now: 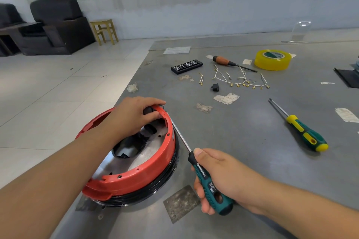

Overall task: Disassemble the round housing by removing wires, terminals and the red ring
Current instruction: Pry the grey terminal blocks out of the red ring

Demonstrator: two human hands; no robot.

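Housing (136, 163) sits at the near-left edge of the grey table (242, 141): one round unit, its red ring (147, 176) still seated over a black coil and a bare metal plate. The left hand (136, 116) reaches over the far rim of the housing, fingers curled around a small black part at the ring's edge. The right hand (215, 176), just right of the housing, grips one green-and-black screwdriver (206, 176) whose shaft runs up to the ring's far side, beside the left fingers.

Three screwdrivers in all: that one, a green-and-yellow one (303, 132) well to the right of the housing, and a wooden-handled one (231, 63) far beyond it. Beyond the housing also lie one black bit case (186, 66), one small black clip (214, 87), one roll of yellow tape (273, 59), and a scatter of removed white wires (240, 79) with brass terminals (too tangled to count).
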